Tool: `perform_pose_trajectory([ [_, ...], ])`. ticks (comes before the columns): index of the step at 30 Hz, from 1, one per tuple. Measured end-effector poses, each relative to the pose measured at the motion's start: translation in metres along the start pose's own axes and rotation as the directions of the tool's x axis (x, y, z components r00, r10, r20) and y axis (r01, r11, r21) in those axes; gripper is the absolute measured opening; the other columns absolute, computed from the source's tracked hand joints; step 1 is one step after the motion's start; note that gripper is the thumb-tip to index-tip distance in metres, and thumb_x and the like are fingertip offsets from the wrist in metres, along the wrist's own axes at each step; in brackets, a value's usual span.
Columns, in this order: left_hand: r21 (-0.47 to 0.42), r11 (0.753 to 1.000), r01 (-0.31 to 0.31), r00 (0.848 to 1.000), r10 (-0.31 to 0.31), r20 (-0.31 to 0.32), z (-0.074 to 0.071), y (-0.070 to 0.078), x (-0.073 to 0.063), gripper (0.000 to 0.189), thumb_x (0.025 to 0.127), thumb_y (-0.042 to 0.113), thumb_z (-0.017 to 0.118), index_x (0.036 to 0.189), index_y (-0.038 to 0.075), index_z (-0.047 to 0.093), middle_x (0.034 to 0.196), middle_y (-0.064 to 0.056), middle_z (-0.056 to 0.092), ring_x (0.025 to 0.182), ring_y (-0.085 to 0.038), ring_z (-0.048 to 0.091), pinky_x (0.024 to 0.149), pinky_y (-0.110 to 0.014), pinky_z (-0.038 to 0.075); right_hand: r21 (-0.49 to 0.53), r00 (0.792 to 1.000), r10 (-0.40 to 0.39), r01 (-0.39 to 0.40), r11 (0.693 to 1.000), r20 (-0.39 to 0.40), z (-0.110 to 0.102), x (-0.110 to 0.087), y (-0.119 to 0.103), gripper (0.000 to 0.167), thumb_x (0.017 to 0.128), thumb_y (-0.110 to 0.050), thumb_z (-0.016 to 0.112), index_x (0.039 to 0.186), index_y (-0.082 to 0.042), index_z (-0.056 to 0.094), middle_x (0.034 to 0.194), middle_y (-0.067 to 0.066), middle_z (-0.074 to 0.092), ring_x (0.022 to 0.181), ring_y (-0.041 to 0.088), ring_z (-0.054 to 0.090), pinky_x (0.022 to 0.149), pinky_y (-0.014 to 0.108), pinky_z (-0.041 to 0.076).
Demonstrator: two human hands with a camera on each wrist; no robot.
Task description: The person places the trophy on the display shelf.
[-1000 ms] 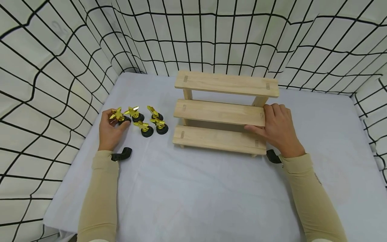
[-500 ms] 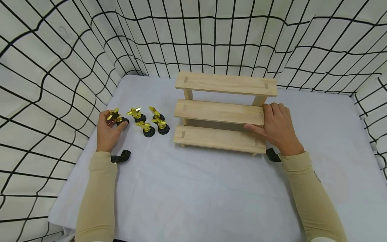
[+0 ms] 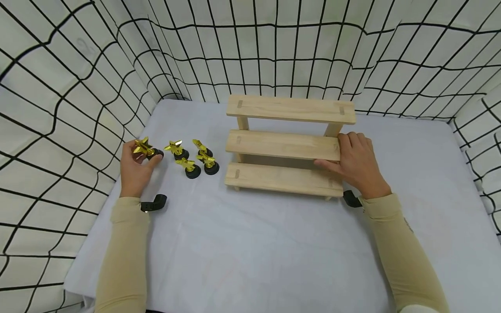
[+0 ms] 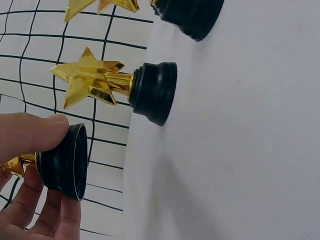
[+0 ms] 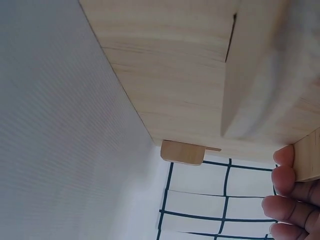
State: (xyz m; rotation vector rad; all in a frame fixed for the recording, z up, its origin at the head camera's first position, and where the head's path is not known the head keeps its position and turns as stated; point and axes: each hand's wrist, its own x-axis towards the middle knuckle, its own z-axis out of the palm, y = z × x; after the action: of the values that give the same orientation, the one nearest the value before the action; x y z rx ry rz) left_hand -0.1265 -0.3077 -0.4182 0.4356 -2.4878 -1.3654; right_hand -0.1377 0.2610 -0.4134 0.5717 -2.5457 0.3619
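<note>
My left hand (image 3: pixel 135 174) pinches a small gold star trophy (image 3: pixel 144 148) by its round black base. In the left wrist view that base (image 4: pixel 62 162) is tipped on its side in the picture, thumb on one side and fingers on the other, with a gap between it and the white cloth. Several matching trophies (image 3: pixel 188 167) stand just to its right. My right hand (image 3: pixel 362 167) grips the right end of the middle board of a three-tier wooden display stand (image 3: pixel 282 144), thumb along the front edge. Its fingertips (image 5: pixel 284 179) curl against the wood in the right wrist view.
White cloth (image 3: pixel 242 243) covers the table under everything. Black wire grid panels (image 3: pixel 274 56) rise behind the table and along both sides. The stand's top board (image 3: pixel 291 108) sits close to the back grid.
My left hand has drawn the trophy a little to the left, widening the gap to the other trophies. My right hand keeps its grip on the stand.
</note>
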Motion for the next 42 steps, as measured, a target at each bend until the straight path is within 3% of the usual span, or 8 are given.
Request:
perform_pose_trajectory([
  [9, -0.035, 0.999, -0.003, 1.0, 0.004, 0.007, -0.002, 0.018, -0.005, 0.062, 0.091, 0.014, 0.079, 0.141, 0.021, 0.044, 0.128, 0.017, 0.047, 0.13, -0.015, 0.051, 0.122, -0.031, 0.044, 0.001, 1.0, -0.009, 0.009, 1.0, 0.0, 0.001, 0.003, 0.0, 0.108, 0.084, -0.095, 0.03, 0.101, 0.008, 0.054, 0.087, 0.025, 0.053, 0.078, 0.043, 0.048, 0.071, 0.055, 0.041],
  [15, -0.079, 0.994, -0.073, 0.997, 0.075, 0.02, 0.0, 0.033, -0.013, 0.062, 0.09, 0.007, 0.079, 0.14, 0.021, 0.045, 0.124, 0.019, 0.048, 0.124, -0.008, 0.052, 0.12, -0.028, 0.045, -0.012, 1.0, -0.016, 0.016, 1.0, 0.011, 0.002, 0.004, 0.0, 0.108, 0.084, -0.096, 0.023, 0.097, 0.007, 0.053, 0.084, 0.023, 0.052, 0.075, 0.041, 0.047, 0.068, 0.052, 0.04],
  [20, -0.11, 0.982, -0.152, 0.988, 0.155, 0.023, 0.002, 0.047, -0.017, 0.062, 0.089, 0.002, 0.079, 0.14, 0.017, 0.047, 0.123, 0.019, 0.048, 0.117, -0.004, 0.053, 0.115, -0.019, 0.046, -0.015, 1.0, -0.021, 0.021, 1.0, 0.019, 0.002, 0.004, 0.0, 0.107, 0.085, -0.095, 0.028, 0.099, 0.007, 0.054, 0.085, 0.024, 0.054, 0.076, 0.042, 0.049, 0.07, 0.054, 0.041],
  [27, -0.183, 0.95, -0.253, 0.962, 0.267, 0.057, 0.006, 0.067, -0.024, 0.062, 0.086, -0.005, 0.078, 0.137, 0.014, 0.05, 0.126, 0.014, 0.051, 0.116, -0.006, 0.054, 0.111, -0.017, 0.047, -0.02, 1.0, -0.027, 0.027, 0.999, 0.01, 0.001, 0.004, 0.001, 0.105, 0.086, -0.094, 0.032, 0.099, 0.008, 0.054, 0.086, 0.024, 0.054, 0.076, 0.042, 0.049, 0.07, 0.054, 0.042],
  [36, -0.273, 0.884, -0.379, 0.903, 0.417, 0.098, 0.016, 0.088, -0.033, 0.056, 0.084, -0.012, 0.076, 0.132, 0.004, 0.052, 0.123, 0.013, 0.054, 0.11, -0.007, 0.058, 0.106, -0.013, 0.046, -0.035, 1.0, -0.025, 0.026, 0.999, 0.009, -0.001, 0.003, 0.0, 0.108, 0.085, -0.096, 0.024, 0.099, 0.008, 0.054, 0.086, 0.024, 0.054, 0.076, 0.042, 0.048, 0.069, 0.053, 0.041],
  [42, -0.25, 0.875, -0.414, 0.878, 0.456, 0.144, 0.024, 0.098, -0.039, 0.057, 0.086, -0.01, 0.075, 0.135, 0.0, 0.049, 0.125, 0.014, 0.053, 0.109, -0.006, 0.056, 0.102, -0.013, 0.045, -0.047, 1.0, -0.03, 0.03, 0.998, 0.007, -0.002, 0.005, 0.0, 0.11, 0.084, -0.096, 0.022, 0.098, 0.007, 0.054, 0.085, 0.024, 0.054, 0.076, 0.042, 0.048, 0.068, 0.053, 0.041],
])
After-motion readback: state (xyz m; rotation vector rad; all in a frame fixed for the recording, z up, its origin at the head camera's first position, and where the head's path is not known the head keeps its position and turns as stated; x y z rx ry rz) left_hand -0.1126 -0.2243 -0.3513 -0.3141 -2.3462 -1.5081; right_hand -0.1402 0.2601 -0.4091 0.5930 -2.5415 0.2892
